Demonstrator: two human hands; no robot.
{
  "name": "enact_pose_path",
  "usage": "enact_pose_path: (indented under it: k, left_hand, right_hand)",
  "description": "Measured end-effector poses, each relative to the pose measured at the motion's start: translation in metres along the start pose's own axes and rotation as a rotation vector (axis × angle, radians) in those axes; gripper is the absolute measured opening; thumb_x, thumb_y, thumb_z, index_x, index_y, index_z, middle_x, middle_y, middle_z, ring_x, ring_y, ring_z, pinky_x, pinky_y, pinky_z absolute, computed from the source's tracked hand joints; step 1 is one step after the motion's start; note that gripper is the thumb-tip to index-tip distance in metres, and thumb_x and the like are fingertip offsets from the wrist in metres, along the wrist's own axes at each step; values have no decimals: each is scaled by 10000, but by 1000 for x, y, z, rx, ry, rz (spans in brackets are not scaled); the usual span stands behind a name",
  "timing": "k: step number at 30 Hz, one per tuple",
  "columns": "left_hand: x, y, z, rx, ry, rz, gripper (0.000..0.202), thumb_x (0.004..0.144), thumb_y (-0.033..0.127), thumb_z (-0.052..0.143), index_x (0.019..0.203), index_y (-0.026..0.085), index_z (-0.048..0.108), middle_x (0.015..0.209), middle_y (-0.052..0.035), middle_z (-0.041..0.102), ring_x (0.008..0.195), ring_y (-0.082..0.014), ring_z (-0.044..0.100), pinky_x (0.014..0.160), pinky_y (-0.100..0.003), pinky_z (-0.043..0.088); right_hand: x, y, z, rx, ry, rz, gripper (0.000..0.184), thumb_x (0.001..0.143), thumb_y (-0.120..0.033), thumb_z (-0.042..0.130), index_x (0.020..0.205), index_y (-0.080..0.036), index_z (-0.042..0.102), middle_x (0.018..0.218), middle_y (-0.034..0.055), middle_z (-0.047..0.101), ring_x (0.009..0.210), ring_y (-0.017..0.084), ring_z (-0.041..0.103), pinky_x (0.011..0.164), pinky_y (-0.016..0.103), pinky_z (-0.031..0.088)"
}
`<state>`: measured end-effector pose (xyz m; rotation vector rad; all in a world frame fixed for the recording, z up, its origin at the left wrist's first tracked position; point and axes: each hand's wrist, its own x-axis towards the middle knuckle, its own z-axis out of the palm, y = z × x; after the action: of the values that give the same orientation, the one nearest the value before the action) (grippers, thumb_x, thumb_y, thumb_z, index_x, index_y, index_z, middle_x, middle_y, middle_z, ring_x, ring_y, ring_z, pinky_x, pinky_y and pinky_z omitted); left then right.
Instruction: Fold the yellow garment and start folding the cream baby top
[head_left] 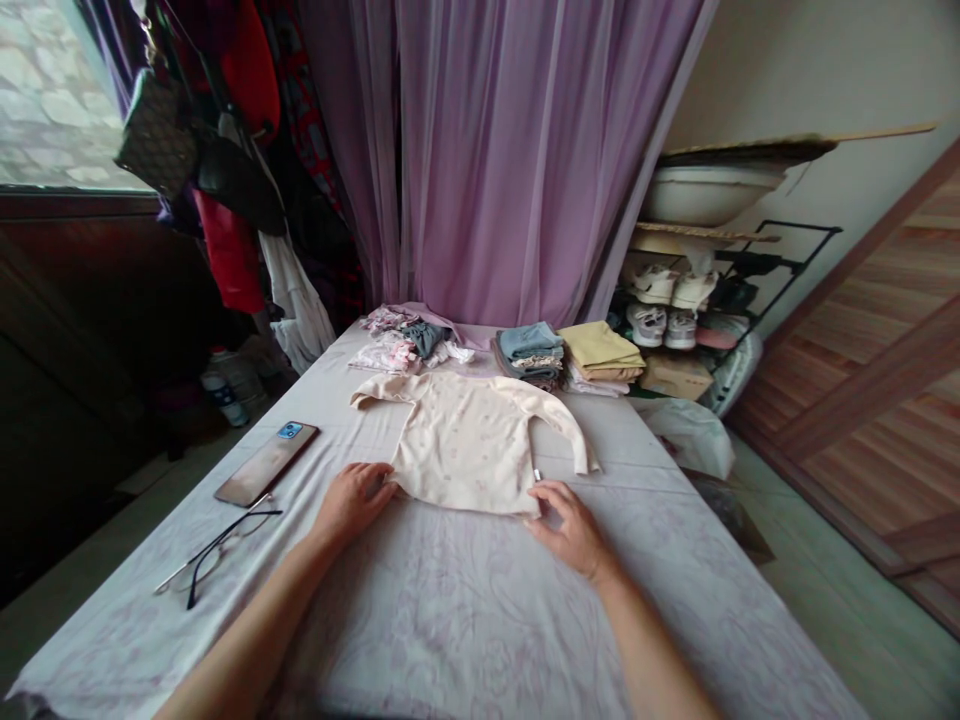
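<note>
A small cream long-sleeved shirt (466, 440) lies spread flat on the cloth-covered table (465, 620), its hem towards me and its sleeves out to both sides. My left hand (356, 500) pinches the hem's left corner between thumb and fingers. At the opposite corner my right hand (562, 522) grips the hem the same way. A small white tag shows at the shirt's right side seam, just above my right fingers. The left sleeve is bent at its cuff; the right one reaches down towards me.
Folded clothes stand in a blue-topped stack (531, 350) and a yellow-topped stack (600, 350) at the back. Left of them lies a loose heap of clothes (405, 342). A phone (268, 463) and eyeglasses (217, 545) rest near the left edge. A shoe rack (675, 290) stands beyond, right.
</note>
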<state>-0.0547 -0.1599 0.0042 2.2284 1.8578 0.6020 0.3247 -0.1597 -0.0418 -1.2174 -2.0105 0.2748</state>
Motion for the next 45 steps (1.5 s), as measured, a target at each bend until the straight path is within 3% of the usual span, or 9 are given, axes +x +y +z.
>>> enact_pose_path:
  k: [4, 7, 10, 13, 17, 24, 29, 35, 45]
  left_hand:
    - [3, 24, 0, 130, 10, -164, 331, 880, 408, 506, 1104, 226, 669, 863, -54, 740, 903, -256, 665, 823, -346, 457]
    - [6, 32, -1, 177, 10, -195, 326, 896, 384, 494, 1133, 228, 656, 853, -55, 746, 879, -251, 681, 833, -351, 439]
    - [6, 29, -7, 189, -18, -204, 337, 867, 238, 479, 1169, 232, 629, 870, -49, 749, 856, -235, 696, 793, -319, 442]
    - [5, 19, -14, 183, -46, -205, 392, 819, 151, 469, 1165, 255, 618, 836, -14, 737, 812, -206, 697, 750, -278, 443]
    - [1, 9, -12, 178, -75, -108, 396, 819, 162, 476, 1180, 245, 619, 827, -20, 720, 816, -212, 679, 776, -296, 457]
    - [-2, 1, 11, 145, 23, 77, 363, 834, 228, 500, 1151, 255, 675, 1255, -96, 623, 1115, -293, 594, 958, -450, 457]
    - [-1, -9, 17, 77, 81, 50, 325, 806, 192, 498, 1066, 253, 683, 1293, -89, 609, 1144, -291, 593, 969, -464, 473]
    - [1, -16, 22, 68, 88, 41, 464, 688, 106, 492, 1102, 242, 649, 1294, -80, 613, 1175, -281, 575, 990, -453, 470]
    - [0, -11, 19, 29, 46, -5, 562, 619, 88, 483, 1133, 253, 640, 1283, -65, 624, 1200, -278, 555, 1014, -458, 454]
  right_hand:
    - [0, -11, 6, -172, 82, 74, 237, 780, -250, 554, 970, -222, 694, 992, 78, 677, 920, 207, 641, 834, 319, 508]
    - [4, -22, 8, -362, 74, 176, 244, 819, -256, 530, 994, -216, 696, 918, 76, 693, 833, 202, 643, 745, 292, 486]
    - [7, -26, 3, -501, 0, 247, 284, 796, -185, 532, 1027, -234, 688, 814, 49, 706, 721, 188, 634, 635, 267, 444]
    - [6, -19, -6, -549, -24, 223, 335, 775, -122, 504, 1014, -265, 689, 848, 33, 717, 706, 169, 632, 602, 253, 419]
    - [2, -11, -11, -496, -59, 162, 350, 776, -125, 489, 1030, -260, 689, 862, 21, 720, 744, 165, 639, 633, 244, 430]
    - [2, -16, -7, -322, -98, 83, 206, 867, -318, 541, 936, -229, 714, 794, 28, 685, 750, 172, 640, 693, 251, 456]
    - [4, -12, -11, -130, -110, 80, 293, 930, -398, 496, 789, -228, 689, 723, 27, 661, 667, 155, 627, 630, 234, 453]
    - [3, -4, -9, -54, -39, 103, 403, 979, -367, 413, 659, -219, 607, 619, 19, 603, 581, 139, 603, 565, 220, 431]
    - [-3, 10, -8, -39, -43, 56, 330, 968, -387, 445, 803, -237, 688, 694, 51, 677, 628, 161, 662, 577, 220, 507]
